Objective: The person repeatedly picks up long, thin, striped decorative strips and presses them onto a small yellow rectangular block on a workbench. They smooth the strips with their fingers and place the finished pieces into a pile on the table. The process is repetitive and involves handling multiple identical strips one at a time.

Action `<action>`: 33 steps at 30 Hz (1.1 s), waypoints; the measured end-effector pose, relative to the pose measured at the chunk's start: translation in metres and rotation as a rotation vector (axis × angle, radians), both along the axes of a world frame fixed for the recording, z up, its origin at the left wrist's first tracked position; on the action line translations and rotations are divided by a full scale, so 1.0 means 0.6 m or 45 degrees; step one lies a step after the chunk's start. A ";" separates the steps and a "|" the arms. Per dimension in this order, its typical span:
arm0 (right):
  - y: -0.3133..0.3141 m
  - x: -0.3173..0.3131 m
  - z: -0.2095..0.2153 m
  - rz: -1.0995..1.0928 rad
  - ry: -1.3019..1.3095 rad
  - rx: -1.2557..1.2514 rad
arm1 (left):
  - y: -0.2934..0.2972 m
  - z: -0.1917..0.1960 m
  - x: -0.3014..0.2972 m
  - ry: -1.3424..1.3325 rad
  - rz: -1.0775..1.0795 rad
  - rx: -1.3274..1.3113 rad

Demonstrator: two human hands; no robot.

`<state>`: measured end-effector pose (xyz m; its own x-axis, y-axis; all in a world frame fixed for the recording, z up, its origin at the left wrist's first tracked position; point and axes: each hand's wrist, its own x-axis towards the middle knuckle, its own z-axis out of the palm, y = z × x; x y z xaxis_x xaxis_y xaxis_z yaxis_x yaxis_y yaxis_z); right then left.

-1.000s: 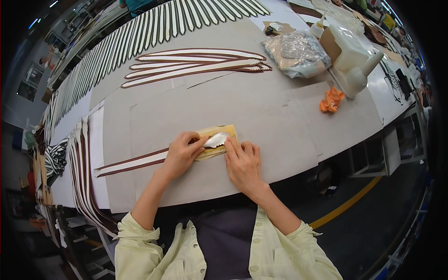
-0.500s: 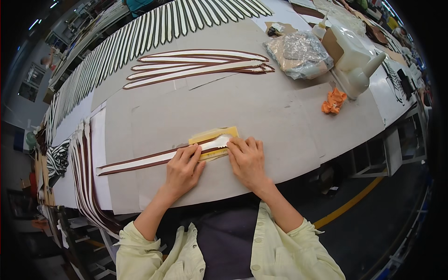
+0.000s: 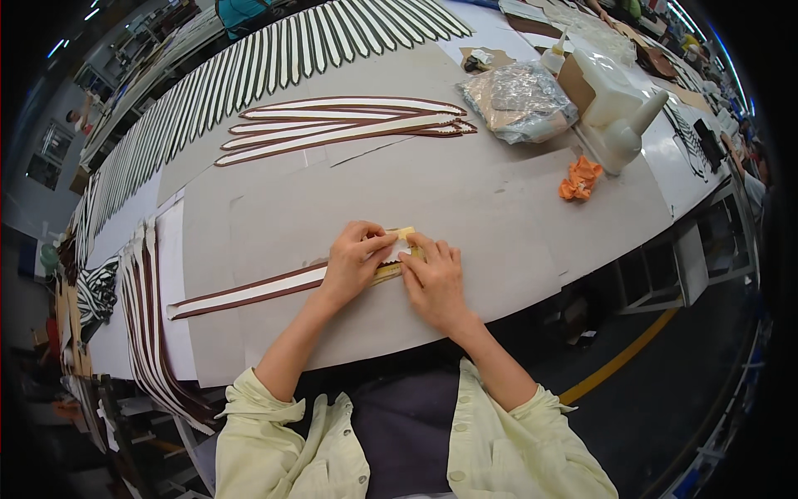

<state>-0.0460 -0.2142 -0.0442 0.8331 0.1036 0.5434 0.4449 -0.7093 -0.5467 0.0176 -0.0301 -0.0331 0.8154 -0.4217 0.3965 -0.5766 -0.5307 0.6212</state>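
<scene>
A long brown leather strip (image 3: 249, 295) with a white middle lies slantwise on the table before me, its scalloped right end over a small yellow pad (image 3: 406, 232). My left hand (image 3: 356, 259) is closed near that end, thumb and fingertips pinching along its upper edge. My right hand (image 3: 436, 283) curls at the end from the right, with its fingertips pressed on the strip. Between the hands a bit of the white face shows; the fingers hide most of the pad.
Several similar brown strips (image 3: 332, 133) lie stacked beyond my hands. A row of dark-edged white strips (image 3: 283, 54) lines the far side. More strips (image 3: 150, 316) hang off the left edge. At right are an orange crumpled cloth (image 3: 580, 179), a plastic-wrapped bundle (image 3: 519, 101) and a translucent bottle (image 3: 619, 137).
My left hand has moved up and right along the strip, from its lower edge to its end, covering more of the pad. The right hand stays nearly in place.
</scene>
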 end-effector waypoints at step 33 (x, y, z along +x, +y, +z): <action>-0.029 0.005 0.005 0.317 -0.217 -0.627 | -0.010 -0.006 -0.054 -0.481 0.094 0.320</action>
